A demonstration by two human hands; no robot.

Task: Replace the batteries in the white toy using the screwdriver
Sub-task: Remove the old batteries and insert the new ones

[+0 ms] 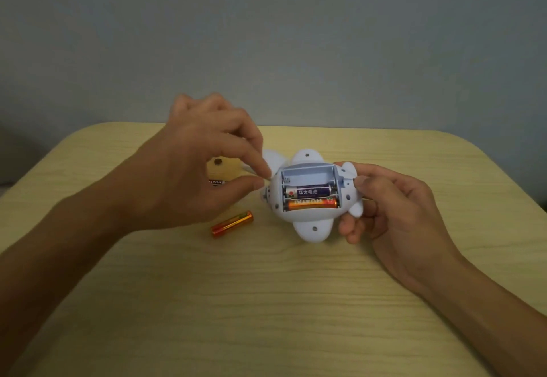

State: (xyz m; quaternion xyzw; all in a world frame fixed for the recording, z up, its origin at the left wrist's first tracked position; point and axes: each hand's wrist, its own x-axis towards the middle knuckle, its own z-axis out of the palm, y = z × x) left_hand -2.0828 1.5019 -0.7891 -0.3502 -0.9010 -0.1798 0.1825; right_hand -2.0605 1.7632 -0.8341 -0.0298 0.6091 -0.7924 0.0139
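The white toy (310,225) lies belly up, held at its right end by my right hand (393,214). Its battery compartment is uncovered: the far slot (307,174) is empty, a purple battery (309,191) sits in the middle slot and an orange battery (312,203) in the near one. My left hand (192,166) hovers at the toy's left end, thumb and forefinger pinched close together near its edge, with nothing visible between them. A loose orange battery (232,224) lies on the table below that hand. The screwdriver is not in view.
The pale wooden table (266,302) has rounded far corners. Behind my left hand lie another battery, partly hidden (216,182), a small dark round item (218,161) and a white piece (270,156). A grey wall rises behind the table.
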